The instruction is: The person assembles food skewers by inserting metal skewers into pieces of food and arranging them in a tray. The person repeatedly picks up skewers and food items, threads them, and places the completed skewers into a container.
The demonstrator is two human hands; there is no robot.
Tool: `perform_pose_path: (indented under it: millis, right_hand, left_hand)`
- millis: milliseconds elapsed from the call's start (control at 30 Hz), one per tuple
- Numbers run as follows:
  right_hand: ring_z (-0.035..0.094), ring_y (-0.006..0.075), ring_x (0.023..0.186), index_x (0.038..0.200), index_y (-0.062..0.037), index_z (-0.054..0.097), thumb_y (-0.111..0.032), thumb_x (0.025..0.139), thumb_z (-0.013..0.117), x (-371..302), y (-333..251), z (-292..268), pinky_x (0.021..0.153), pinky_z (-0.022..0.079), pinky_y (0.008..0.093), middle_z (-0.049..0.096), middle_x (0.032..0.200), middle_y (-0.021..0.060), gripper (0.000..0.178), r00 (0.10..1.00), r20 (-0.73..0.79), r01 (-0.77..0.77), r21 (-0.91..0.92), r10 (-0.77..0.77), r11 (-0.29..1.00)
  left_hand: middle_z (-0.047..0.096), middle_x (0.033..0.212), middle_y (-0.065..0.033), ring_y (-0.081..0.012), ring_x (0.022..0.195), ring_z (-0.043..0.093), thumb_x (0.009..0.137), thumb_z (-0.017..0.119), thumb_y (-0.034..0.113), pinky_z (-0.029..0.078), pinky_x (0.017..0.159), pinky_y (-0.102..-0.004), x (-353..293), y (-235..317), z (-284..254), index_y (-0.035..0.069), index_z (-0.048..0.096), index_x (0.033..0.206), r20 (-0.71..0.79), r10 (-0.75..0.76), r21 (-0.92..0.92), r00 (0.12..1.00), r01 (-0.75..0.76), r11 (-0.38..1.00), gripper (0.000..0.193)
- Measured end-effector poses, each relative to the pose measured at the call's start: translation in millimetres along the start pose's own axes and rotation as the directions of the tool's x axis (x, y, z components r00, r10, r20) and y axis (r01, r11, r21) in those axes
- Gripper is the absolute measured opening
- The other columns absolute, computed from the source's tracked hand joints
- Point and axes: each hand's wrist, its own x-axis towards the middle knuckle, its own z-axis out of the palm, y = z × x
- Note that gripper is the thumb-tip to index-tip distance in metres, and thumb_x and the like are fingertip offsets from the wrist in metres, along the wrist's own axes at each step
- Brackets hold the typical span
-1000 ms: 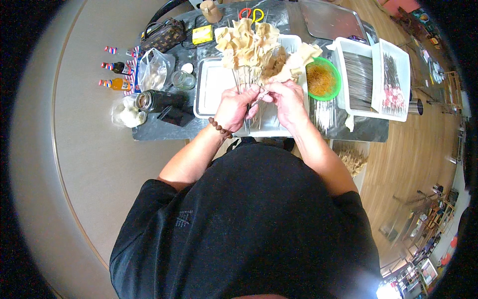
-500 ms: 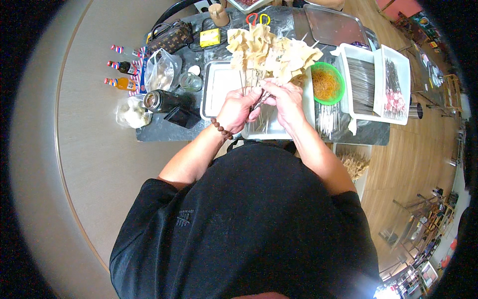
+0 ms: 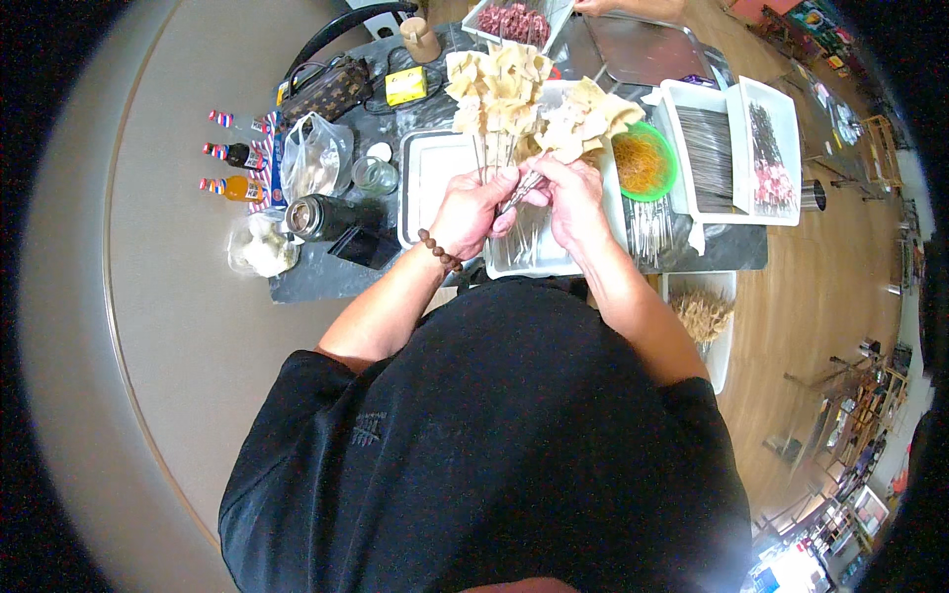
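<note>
Over the white tub (image 3: 614, 219), the left hand (image 3: 469, 212) curls its fingers round skewers of folded pale sheets (image 3: 497, 87), and the right hand (image 3: 575, 203) pinches shafts between its fingers by a second bunch (image 3: 583, 121). A shallow tray (image 3: 440, 163) hems the tub's left, a green bowl (image 3: 669, 150) its right, the bench (image 3: 306, 285) edge its front; sheets hide its far part.

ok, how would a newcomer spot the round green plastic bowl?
On the dark marbled table, look right of the person's bare right hand. The round green plastic bowl, holding thin orange-brown strands, sits just left of two white rectangular plastic tubs. Its bright green, circular rim sets it apart.
</note>
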Motion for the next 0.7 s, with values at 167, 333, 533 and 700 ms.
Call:
perform_pose_path:
  millis: [167, 333, 533, 700]
  right_hand:
    - [0.057, 0.0068, 0.062, 0.096, -0.0005, 0.068, -0.009, 0.090, 0.073, -10.8, -23.4, 20.1, 0.048, 0.036, 0.0194, 0.064, 0.079, 0.0013, 0.012, 0.992, 0.025, -0.127, -0.002, 0.127, 0.992]
    - [0.058, 0.0068, 0.063, 0.096, -0.0012, 0.068, -0.006, 0.090, 0.071, -11.5, -17.9, 10.3, 0.047, 0.036, 0.0193, 0.065, 0.082, 0.0016, 0.008, 0.996, -0.018, -0.082, 0.015, 0.082, 0.997]
    - [0.055, 0.0085, 0.056, 0.084, -0.0031, 0.066, -0.003, 0.088, 0.069, -16.1, -18.4, 10.7, 0.044, 0.035, 0.0217, 0.062, 0.073, 0.0023, 0.005, 0.996, -0.083, 0.021, 0.021, -0.019, 1.000]
    - [0.053, 0.0093, 0.053, 0.077, -0.0040, 0.066, -0.002, 0.086, 0.068, -16.6, -15.6, 8.3, 0.044, 0.035, 0.0223, 0.060, 0.068, 0.0018, 0.010, 0.992, -0.120, 0.047, 0.018, -0.045, 0.999]
  left_hand:
    - [0.072, 0.087, -0.0077, -0.0109, 0.049, 0.049, 0.102, 0.063, 0.022, 0.034, 0.042, -0.0252, 5.1, -5.0, -3.2, 0.001, 0.068, 0.102, 0.090, -0.024, 0.034, 0.996, 0.021, 0.999, 0.022]
    - [0.070, 0.084, -0.0074, -0.0109, 0.048, 0.049, 0.103, 0.061, 0.023, 0.034, 0.042, -0.0250, 9.7, -3.8, -0.1, 0.001, 0.068, 0.102, 0.153, -0.041, 0.064, 0.987, 0.031, 0.997, 0.023]
    - [0.071, 0.083, -0.0088, -0.0110, 0.047, 0.049, 0.104, 0.059, 0.025, 0.035, 0.042, -0.0246, 10.1, -3.7, -2.1, 0.000, 0.068, 0.102, 0.176, -0.045, -0.006, 0.983, 0.047, 0.999, 0.027]
    - [0.070, 0.079, -0.0083, -0.0104, 0.047, 0.049, 0.104, 0.059, 0.024, 0.035, 0.041, -0.0248, 8.3, -4.2, -0.7, -0.001, 0.069, 0.100, 0.139, -0.007, 0.048, 0.990, 0.000, 0.999, 0.027]
